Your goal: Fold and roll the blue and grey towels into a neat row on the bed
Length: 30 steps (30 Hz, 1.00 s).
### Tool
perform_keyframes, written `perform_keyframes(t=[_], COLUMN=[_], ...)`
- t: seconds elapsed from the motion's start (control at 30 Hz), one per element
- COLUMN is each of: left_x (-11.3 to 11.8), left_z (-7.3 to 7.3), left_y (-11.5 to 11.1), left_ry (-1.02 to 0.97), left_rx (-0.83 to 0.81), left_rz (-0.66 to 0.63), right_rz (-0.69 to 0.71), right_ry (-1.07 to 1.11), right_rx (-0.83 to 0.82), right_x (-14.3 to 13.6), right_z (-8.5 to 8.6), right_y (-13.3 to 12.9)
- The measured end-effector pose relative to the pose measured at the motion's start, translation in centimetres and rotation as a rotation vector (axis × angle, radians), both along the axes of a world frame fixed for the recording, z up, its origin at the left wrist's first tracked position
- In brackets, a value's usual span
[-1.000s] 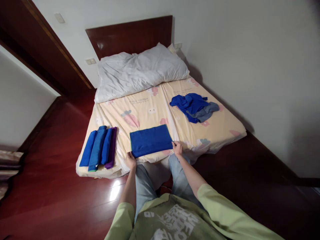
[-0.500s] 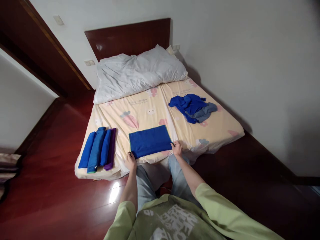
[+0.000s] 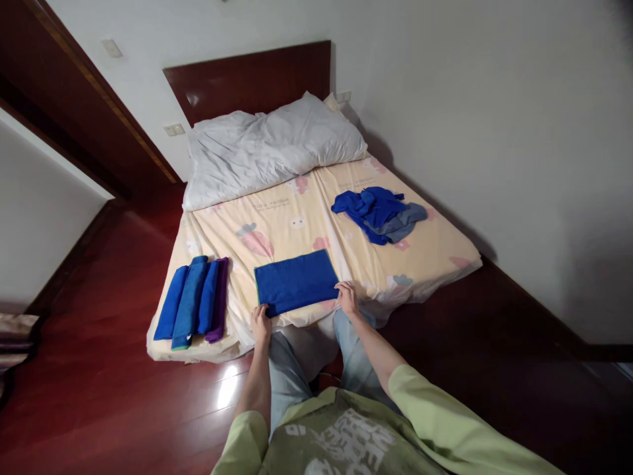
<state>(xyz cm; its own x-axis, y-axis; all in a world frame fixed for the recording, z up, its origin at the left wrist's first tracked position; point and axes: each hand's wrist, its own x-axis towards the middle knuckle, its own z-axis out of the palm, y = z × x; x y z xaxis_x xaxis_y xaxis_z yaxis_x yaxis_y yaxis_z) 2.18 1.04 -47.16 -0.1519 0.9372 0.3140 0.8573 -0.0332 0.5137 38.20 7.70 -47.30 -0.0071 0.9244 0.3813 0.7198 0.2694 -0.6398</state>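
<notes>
A blue towel (image 3: 297,282) with thin green edging lies flat as a rectangle near the front edge of the bed. My left hand (image 3: 260,321) grips its near left corner, fingers closed on the cloth. At the near right corner, my right hand (image 3: 347,298) pinches the towel's edge. To the left lie several rolled or folded towels side by side: a blue one (image 3: 171,303), a lighter blue roll (image 3: 190,303), another blue one (image 3: 207,298) and a purple one (image 3: 218,305). A crumpled heap of blue cloths (image 3: 373,210) with a grey-blue cloth (image 3: 403,223) rests farther back on the right.
The bed (image 3: 291,221) has a cream sheet with carrot prints. A bunched white quilt (image 3: 277,152) lies by the dark wooden headboard (image 3: 252,82). A wall runs along the right; dark red floor (image 3: 109,369) shows on the left. My knees are close to the bed's front edge.
Both hands stay at the towel's near corners, with the fingers slightly shifted. The towel looks almost unchanged, and the view has tilted a little.
</notes>
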Motion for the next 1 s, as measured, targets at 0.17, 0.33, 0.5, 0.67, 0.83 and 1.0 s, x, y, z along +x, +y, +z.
perform_keyframes(t=[0.17, 0.33, 0.5, 0.67, 0.83, 1.0], left_x=[0.3, 0.7, 1.0, 0.7, 0.2, 0.0], left_z=[0.4, 1.1, 0.8, 0.2, 0.0, 0.3], left_y=[-1.1, -2.0, -1.7, -1.6, -1.3, -1.1], left_ry=[0.016, 0.085, 0.087, 0.032, -0.04, -0.084], left_rx=[0.002, -0.069, -0.052, -0.015, 0.005, 0.018], left_rz=[-0.035, -0.062, -0.001, 0.082, 0.091, 0.083], right_rz=[-0.002, 0.062, 0.038, 0.036, 0.031, 0.008], right_ry=[0.017, -0.016, 0.012, 0.03, 0.016, 0.03], right_rx=[-0.012, -0.046, -0.008, 0.013, -0.037, -0.054], right_x=[-0.1, 0.1, 0.0, 0.0, -0.1, -0.1], right_z=[0.7, 1.0, 0.6, 0.1, 0.0, 0.1], right_y=[-0.4, -0.8, -0.8, -0.7, -0.7, -0.5])
